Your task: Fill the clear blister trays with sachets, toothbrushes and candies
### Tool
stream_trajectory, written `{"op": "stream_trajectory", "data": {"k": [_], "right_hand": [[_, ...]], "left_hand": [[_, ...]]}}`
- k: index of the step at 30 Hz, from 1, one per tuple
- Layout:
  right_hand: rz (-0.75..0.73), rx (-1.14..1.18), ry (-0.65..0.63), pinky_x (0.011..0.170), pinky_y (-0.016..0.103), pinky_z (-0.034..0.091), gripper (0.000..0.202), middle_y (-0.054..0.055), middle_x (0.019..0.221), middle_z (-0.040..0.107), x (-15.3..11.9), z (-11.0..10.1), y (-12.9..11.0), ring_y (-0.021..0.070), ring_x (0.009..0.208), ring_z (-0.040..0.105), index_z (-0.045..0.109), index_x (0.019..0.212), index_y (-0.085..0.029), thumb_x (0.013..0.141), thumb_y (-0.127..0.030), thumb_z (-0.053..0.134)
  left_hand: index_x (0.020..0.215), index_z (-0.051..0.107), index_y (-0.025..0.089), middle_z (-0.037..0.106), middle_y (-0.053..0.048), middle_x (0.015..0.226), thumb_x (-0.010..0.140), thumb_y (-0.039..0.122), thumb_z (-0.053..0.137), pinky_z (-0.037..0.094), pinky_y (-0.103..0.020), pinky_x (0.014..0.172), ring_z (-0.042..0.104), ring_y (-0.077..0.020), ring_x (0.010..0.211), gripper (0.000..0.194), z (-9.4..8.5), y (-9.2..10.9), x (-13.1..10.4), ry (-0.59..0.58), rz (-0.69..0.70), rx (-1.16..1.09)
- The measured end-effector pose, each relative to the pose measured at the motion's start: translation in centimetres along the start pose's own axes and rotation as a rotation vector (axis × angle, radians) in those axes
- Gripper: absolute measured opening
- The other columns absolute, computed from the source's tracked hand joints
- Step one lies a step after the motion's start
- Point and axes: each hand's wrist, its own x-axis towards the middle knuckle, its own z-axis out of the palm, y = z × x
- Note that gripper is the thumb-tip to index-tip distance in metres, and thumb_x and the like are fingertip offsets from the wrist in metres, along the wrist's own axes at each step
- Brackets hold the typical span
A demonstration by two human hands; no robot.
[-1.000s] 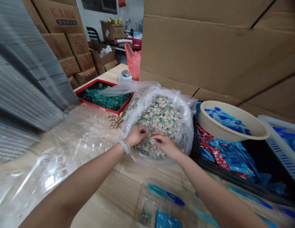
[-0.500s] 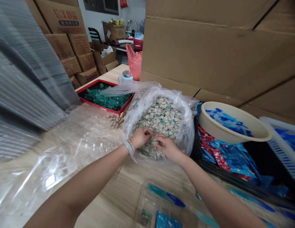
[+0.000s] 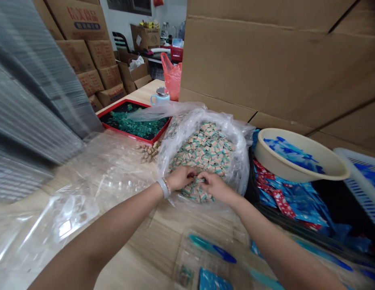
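A large clear plastic bag (image 3: pixel 240 161) lies open on the table, full of small square pieces (image 3: pixel 211 145) in green, white and peach. Both hands are over the front part of the pile, fingertips close together. My left hand (image 3: pixel 182 177), with a pale band at the wrist, has its fingers curled in a pinch; what is between them is too small to make out. My right hand (image 3: pixel 214 186) pinches a few of the small squares between thumb and fingers.
A red-rimmed tray (image 3: pixel 151 141) of green pieces and some peanuts (image 3: pixel 148 153) sit left of the bag. Clear plastic trays (image 3: pixel 75 213) lie at front left. A cream basin (image 3: pixel 299 169) and blue and red packets (image 3: pixel 296 199) are on the right. Cardboard (image 3: pixel 251 68) stands behind.
My left hand has moved slightly right and my right hand slightly in, so the fingertips are closer together over the pile.
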Motion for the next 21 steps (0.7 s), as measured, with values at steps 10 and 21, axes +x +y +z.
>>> {"op": "stream_trajectory", "data": {"k": [10,21], "right_hand": [[-0.037,0.047,0.136,0.069,0.028,0.040,0.015,0.004,0.076,0.056,0.5,-2.3,0.9,0.0154,0.074,0.051,0.063,0.078,-0.016,0.067,-0.017,0.052],[-0.013,-0.034,0.048,0.069,0.026,0.039,0.015,0.002,0.073,0.059,0.4,-0.5,1.2,0.0150,0.073,0.052,0.063,0.077,-0.016,0.069,-0.013,0.050]], "left_hand": [[0.087,0.063,0.009,0.060,-0.001,0.065,0.065,0.009,0.046,0.040,-0.019,0.053,0.049,-0.0088,0.053,0.027,-2.6,-0.6,1.0,0.149,-0.326,-0.350],[0.092,0.062,0.009,0.062,-0.011,0.083,0.065,0.009,0.051,0.042,-0.027,0.072,0.056,-0.0209,0.081,0.030,0.0,0.0,1.5,-0.005,-0.403,0.125]]}}
